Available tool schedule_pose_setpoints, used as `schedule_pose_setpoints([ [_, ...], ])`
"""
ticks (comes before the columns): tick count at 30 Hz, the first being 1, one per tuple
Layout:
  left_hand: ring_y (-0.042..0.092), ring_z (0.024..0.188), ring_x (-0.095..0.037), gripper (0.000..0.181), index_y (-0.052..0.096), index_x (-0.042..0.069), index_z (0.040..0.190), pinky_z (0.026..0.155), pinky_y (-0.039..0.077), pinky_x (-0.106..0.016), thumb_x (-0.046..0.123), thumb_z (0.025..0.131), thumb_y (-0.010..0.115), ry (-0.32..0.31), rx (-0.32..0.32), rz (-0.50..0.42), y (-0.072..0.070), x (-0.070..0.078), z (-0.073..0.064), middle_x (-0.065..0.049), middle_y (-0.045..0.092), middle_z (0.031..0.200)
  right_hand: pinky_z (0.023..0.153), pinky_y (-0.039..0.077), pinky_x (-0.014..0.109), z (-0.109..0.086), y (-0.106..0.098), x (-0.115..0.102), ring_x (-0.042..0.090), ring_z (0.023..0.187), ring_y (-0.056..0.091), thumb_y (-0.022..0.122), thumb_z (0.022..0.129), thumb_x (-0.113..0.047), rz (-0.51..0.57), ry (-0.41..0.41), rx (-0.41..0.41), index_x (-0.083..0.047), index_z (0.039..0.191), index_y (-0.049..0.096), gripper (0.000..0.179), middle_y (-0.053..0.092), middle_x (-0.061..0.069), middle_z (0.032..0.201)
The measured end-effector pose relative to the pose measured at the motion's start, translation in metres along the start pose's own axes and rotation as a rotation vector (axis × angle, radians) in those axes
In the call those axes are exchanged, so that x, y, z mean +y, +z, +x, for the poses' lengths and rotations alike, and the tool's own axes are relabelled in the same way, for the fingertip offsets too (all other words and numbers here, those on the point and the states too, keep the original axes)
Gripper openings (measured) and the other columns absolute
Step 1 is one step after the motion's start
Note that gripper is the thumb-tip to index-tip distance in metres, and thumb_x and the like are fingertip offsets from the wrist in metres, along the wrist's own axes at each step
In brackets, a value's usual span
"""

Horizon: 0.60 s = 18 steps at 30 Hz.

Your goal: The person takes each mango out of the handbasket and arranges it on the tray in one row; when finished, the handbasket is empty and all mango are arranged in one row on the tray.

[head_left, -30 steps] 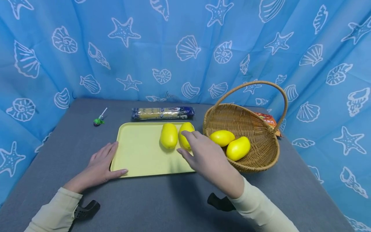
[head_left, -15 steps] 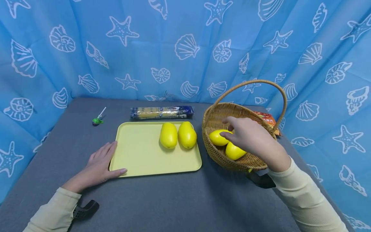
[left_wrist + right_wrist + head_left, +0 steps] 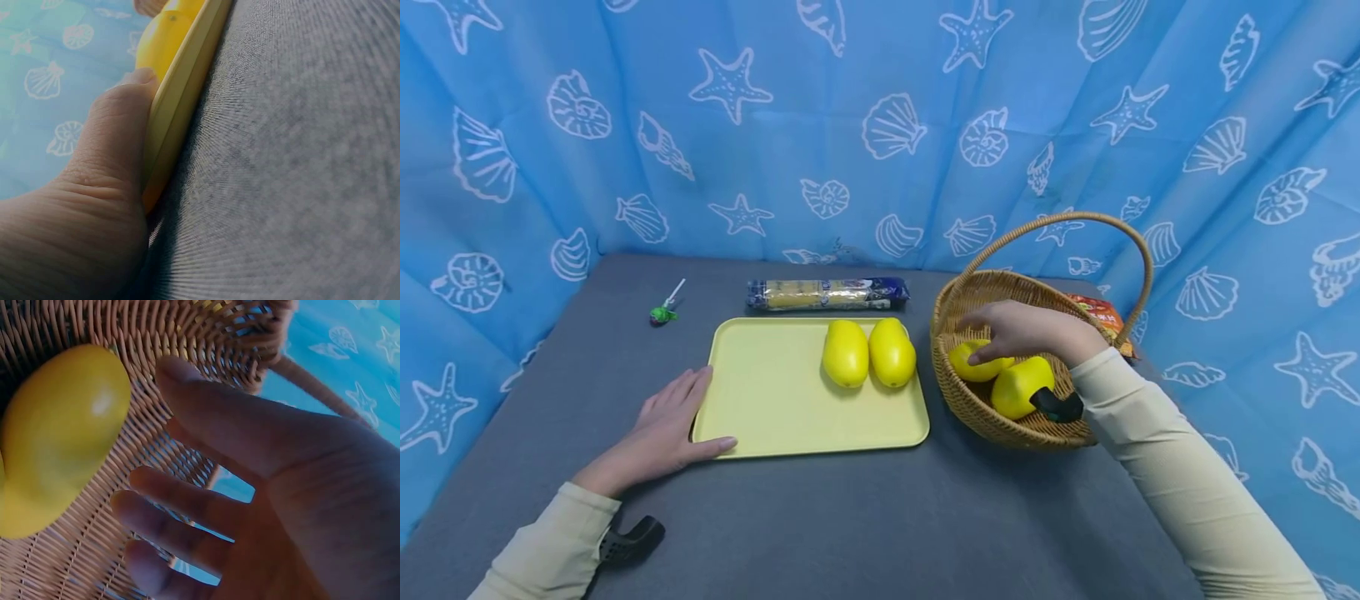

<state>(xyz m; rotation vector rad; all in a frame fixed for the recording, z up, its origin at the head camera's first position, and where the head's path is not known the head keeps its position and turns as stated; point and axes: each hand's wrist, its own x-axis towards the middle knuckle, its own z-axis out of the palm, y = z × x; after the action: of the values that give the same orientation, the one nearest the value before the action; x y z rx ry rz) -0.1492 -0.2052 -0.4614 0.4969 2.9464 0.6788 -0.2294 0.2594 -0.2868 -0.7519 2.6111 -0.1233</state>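
Note:
My right hand [image 3: 1028,328] reaches into a wicker basket [image 3: 957,392], over one yellow mango [image 3: 964,363]. A second mango [image 3: 1019,385] lies nearer the front rim. In the right wrist view the thumb and fingers are spread and loosely bent, apart from a mango [image 3: 69,437]. Two more mangoes, a left one [image 3: 846,354] and a right one [image 3: 892,352], lie side by side on a pale yellow tray [image 3: 767,408]. My left hand [image 3: 658,429] rests at the tray's left front corner, fingers extended along the side. Its thumb [image 3: 115,134] lies against the tray's edge.
A long clear-and-blue packet [image 3: 827,294] lies behind the tray. At the back left is a lollipop [image 3: 664,313] with a green wrapper. The basket's tall handle [image 3: 1075,217] arches over it, and a red packet [image 3: 1097,312] shows behind. A blue shell-patterned curtain [image 3: 820,150] hangs behind the table.
My right hand has moved right, from over the tray's right mango to inside the basket, and lowered among the mangoes there. My left hand has stayed at the tray.

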Motion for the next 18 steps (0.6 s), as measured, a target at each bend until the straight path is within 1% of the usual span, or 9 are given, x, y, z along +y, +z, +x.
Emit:
schedule_pose_setpoints([
  [3, 0.014, 0.14, -0.048, 0.113, 0.004, 0.001, 0.153, 0.102, 0.015, -0.068, 0.068, 0.081, 0.06, 0.0, 0.003, -0.004, 0.0, 0.001, 0.0, -0.03, 0.015, 0.154, 0.1, 0.041, 0.051, 0.006, 0.005, -0.005, 0.036, 0.123, 0.051, 0.071, 0.087, -0.027, -0.041, -0.017, -0.036, -0.008, 0.136, 0.053, 0.056, 0.054, 0.015, 0.135],
  [5, 0.013, 0.14, -0.048, 0.113, 0.004, 0.001, 0.153, 0.102, 0.015, -0.068, 0.068, 0.08, 0.06, -0.003, 0.004, -0.006, 0.0, 0.001, -0.001, -0.03, 0.015, 0.154, 0.099, 0.043, 0.05, 0.009, 0.008, -0.007, 0.035, 0.12, 0.052, 0.073, 0.085, -0.024, -0.081, -0.017, -0.047, -0.008, 0.133, 0.055, 0.054, 0.056, 0.014, 0.131],
  [10, 0.013, 0.14, -0.048, 0.113, 0.003, 0.001, 0.153, 0.103, 0.014, -0.068, 0.068, 0.08, 0.059, -0.007, -0.001, -0.015, 0.0, 0.0, 0.0, -0.029, 0.015, 0.154, 0.096, 0.045, 0.048, 0.017, 0.016, -0.009, 0.033, 0.114, 0.053, 0.074, 0.082, -0.018, -0.176, 0.005, -0.043, -0.011, 0.127, 0.06, 0.048, 0.059, 0.013, 0.122],
  [18, 0.013, 0.14, -0.048, 0.116, 0.005, 0.001, 0.153, 0.102, 0.014, -0.069, 0.071, 0.079, 0.058, -0.025, -0.01, -0.008, -0.001, 0.001, 0.001, -0.029, 0.015, 0.154, 0.091, 0.048, 0.046, 0.021, 0.022, -0.011, 0.031, 0.108, 0.055, 0.074, 0.082, -0.013, -0.242, -0.029, -0.037, -0.008, 0.124, 0.062, 0.044, 0.061, 0.014, 0.119],
])
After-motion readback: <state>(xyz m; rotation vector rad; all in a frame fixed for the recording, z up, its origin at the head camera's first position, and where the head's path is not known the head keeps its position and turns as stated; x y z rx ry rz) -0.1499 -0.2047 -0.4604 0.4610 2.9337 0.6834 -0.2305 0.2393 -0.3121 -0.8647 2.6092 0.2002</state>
